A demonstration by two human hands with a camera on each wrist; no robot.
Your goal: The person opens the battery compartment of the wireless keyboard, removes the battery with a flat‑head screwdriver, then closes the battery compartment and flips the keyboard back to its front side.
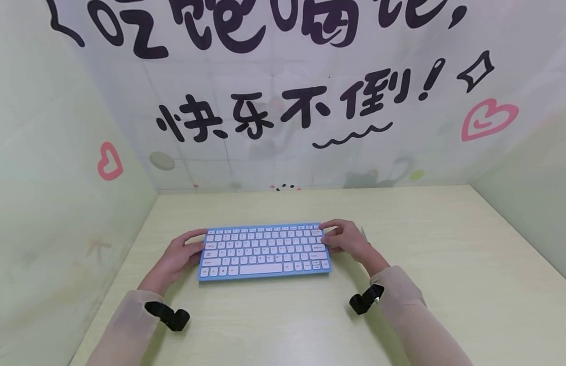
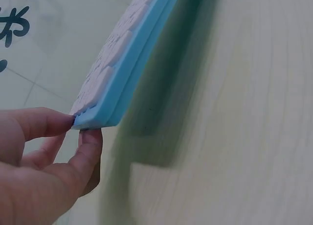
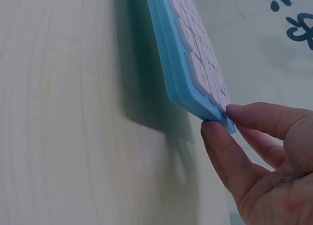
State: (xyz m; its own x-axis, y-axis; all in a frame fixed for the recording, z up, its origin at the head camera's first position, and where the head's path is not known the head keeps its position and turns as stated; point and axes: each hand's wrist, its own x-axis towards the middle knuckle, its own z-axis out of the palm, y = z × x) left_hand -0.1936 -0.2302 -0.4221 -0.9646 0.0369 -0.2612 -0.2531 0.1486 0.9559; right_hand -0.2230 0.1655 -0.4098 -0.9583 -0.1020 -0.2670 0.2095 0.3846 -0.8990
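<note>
A blue keyboard (image 1: pixel 264 270) with white keys spans the space between both hands in the head view. It is raised a little over the table, and its shadow falls on the wood in both wrist views. My left hand (image 1: pixel 177 256) holds its left end, pinching the edge (image 2: pixel 105 118) between thumb and fingers. At the opposite end my right hand (image 1: pixel 352 241) pinches the right edge (image 3: pixel 195 109) the same way. Some fingers are hidden behind or under the keyboard.
The pale wooden table (image 1: pixel 273 325) reaches back to a printed wall (image 1: pixel 264 162) with black lettering. Light side walls (image 1: pixel 58 229) stand left and right. A thin pale object (image 1: pixel 363 234), too small to identify, shows just beyond my right hand.
</note>
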